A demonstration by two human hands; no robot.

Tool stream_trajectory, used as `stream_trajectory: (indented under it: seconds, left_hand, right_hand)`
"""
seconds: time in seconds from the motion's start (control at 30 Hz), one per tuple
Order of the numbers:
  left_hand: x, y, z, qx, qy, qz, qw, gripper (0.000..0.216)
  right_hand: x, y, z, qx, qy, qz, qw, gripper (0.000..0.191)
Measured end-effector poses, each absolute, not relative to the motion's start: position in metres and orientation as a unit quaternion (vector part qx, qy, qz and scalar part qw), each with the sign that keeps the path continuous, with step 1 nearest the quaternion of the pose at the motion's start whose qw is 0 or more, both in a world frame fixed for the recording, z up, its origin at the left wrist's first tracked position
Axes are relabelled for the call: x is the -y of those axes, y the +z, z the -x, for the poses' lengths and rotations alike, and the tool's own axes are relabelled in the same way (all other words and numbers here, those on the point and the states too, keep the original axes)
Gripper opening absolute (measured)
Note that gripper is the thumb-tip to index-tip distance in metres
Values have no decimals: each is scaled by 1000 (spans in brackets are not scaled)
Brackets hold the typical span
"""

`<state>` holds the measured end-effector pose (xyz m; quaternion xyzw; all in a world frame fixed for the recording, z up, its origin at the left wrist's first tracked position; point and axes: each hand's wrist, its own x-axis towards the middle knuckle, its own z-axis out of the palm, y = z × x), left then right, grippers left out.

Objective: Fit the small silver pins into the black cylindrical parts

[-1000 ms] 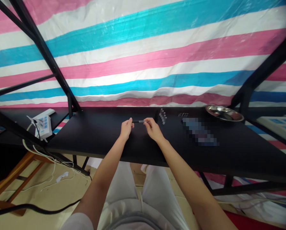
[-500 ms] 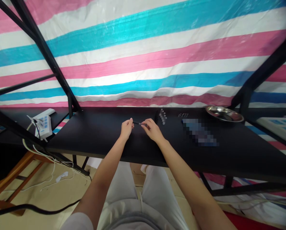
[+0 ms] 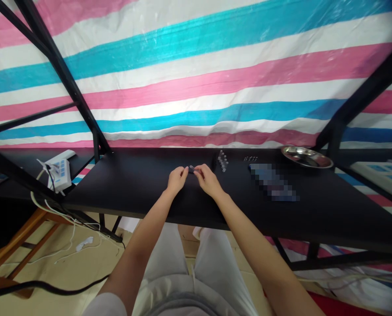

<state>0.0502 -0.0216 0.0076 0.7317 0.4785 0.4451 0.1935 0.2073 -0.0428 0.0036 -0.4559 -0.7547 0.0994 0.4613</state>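
My left hand and my right hand meet above the black table, fingertips almost touching. Between them they pinch a small dark pen-like part, only a short piece of which shows. Both hands are closed in a pinch on it. A cluster of small clear tube-like pieces stands just right of my right hand. A row of tiny dark parts lies further right.
A shiny metal dish sits at the table's back right. A white power strip with cables lies on a lower shelf at left. Black frame bars rise on both sides. A striped tarp hangs behind. A wooden chair stands at lower left.
My hands have come together. A second ago a longer thin piece with a clear end showed between them; now only a short dark stub is visible.
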Motion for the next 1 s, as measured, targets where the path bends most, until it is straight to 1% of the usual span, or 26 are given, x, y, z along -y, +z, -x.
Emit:
stream_trajectory:
  seconds: [0.2, 0.37, 0.57, 0.7, 0.87, 1.0]
  left_hand:
    - [24, 5, -54, -447, 406, -765, 223, 34]
    - [25, 6, -53, -426, 393, -780, 237, 31]
    - [28, 10, -53, -419, 371, -778, 283, 32]
    - [28, 12, -51, -427, 392, -770, 266, 35]
    - [25, 10, -49, -453, 410, -757, 230, 34]
    - [24, 6, -49, -457, 405, -760, 223, 32]
  right_hand:
    - [42, -2, -207, 779, 128, 450, 416, 17]
    - [38, -7, -210, 790, 113, 447, 405, 17]
    - [40, -3, -212, 799, 81, 462, 376, 18]
    - [42, -3, -226, 757, 61, 534, 372, 17]
    - [40, -8, -253, 638, 47, 665, 386, 20]
    - [36, -10, -260, 599, 56, 709, 369, 17]
